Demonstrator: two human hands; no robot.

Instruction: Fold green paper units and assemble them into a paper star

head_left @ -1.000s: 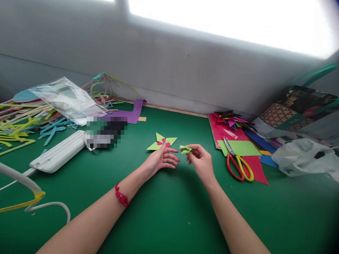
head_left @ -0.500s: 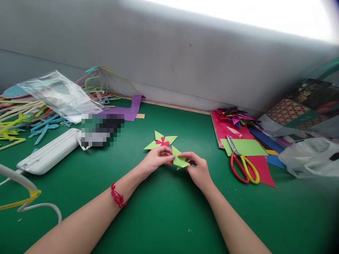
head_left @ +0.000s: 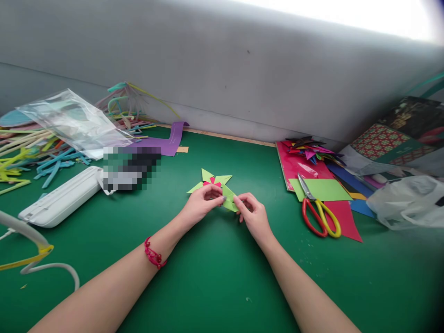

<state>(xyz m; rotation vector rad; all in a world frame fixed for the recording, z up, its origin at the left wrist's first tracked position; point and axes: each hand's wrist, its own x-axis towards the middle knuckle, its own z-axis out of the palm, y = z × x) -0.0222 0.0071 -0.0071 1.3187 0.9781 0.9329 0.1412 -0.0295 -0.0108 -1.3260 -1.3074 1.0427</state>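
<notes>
A small piece of folded light-green paper (head_left: 229, 199) is held between my two hands above the table. My left hand (head_left: 202, 202) pinches its left edge between thumb and fingers. With thumb and fingertips my right hand (head_left: 252, 213) grips its right side. Just beyond the left hand lies a green and red paper star (head_left: 212, 180), with pointed green arms around a red middle; its near part is hidden behind my left fingers. A pink-red braided bracelet (head_left: 154, 253) circles my left wrist.
Scissors (head_left: 314, 208) with red and yellow handles rest on green and red paper (head_left: 328, 188) to the right. Folded paper stars (head_left: 308, 149) are piled behind. A white case (head_left: 62, 198), clear plastic bag (head_left: 78, 120) and pipe cleaners (head_left: 57, 164) sit left. A white plastic bag (head_left: 409, 201) lies far right.
The folded green paper has tilted and moved slightly up and left. My right hand has shifted its hold, its thumb now on the paper's face. The paper star stays in place.
</notes>
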